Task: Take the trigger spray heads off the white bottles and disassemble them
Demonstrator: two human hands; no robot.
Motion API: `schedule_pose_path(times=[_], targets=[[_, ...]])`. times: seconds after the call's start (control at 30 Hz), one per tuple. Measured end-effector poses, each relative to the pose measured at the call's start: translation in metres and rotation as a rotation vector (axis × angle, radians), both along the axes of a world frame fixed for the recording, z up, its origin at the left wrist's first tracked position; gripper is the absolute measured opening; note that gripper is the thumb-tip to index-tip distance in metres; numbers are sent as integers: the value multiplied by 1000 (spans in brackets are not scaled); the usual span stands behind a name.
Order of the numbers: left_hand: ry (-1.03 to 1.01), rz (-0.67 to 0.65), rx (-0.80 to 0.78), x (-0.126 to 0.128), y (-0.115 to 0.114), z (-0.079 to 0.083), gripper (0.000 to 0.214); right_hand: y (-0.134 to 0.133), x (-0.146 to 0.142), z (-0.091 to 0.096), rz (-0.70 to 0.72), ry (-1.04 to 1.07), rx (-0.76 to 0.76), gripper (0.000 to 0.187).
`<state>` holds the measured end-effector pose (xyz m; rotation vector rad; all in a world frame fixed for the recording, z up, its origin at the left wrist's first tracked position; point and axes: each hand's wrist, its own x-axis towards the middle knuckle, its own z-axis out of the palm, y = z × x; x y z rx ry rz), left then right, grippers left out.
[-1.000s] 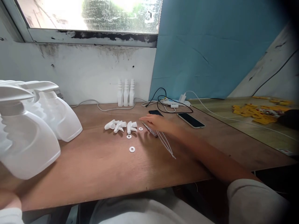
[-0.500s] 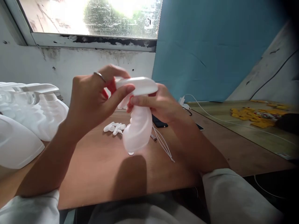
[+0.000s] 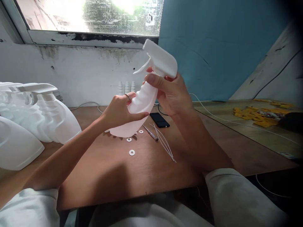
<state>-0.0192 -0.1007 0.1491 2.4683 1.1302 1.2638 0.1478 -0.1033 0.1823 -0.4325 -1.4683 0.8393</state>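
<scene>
A white spray bottle (image 3: 139, 107) is held tilted above the table, its trigger head (image 3: 162, 58) at the upper right and its base at the lower left. My left hand (image 3: 124, 110), with a ring on one finger, grips the ribbed body, thumb across the near side. Around the neck, just under the trigger head, my right hand (image 3: 171, 91) is closed. Below the bottle lie small white ring washers (image 3: 132, 153). White plastic tubes (image 3: 164, 143) and a screwdriver (image 3: 151, 133) rest to the right of them. The small white parts behind the bottle are mostly hidden.
Several white spray bottles (image 3: 59, 116) stand in a row at the left, with another bottle (image 3: 17, 145) nearer. A black phone (image 3: 159, 119) lies behind the tubes. White cables cross the table's back. Yellow pieces (image 3: 255, 116) lie at far right, below a blue curtain (image 3: 208, 47).
The bottle has swung from nearly upright to a tilt, its head now higher and to the right. My left hand has moved from the head down to the body. Washers have come into view.
</scene>
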Motion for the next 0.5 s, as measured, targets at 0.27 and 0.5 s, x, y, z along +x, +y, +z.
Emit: schedule_pose_path(times=[0.27, 0.5], targets=[[-40, -257, -256, -26, 1, 18, 41, -7, 4, 5, 234, -108, 148, 34], [-2, -190, -225, -30, 5, 18, 37, 6, 8, 4, 212, -115, 152, 36]])
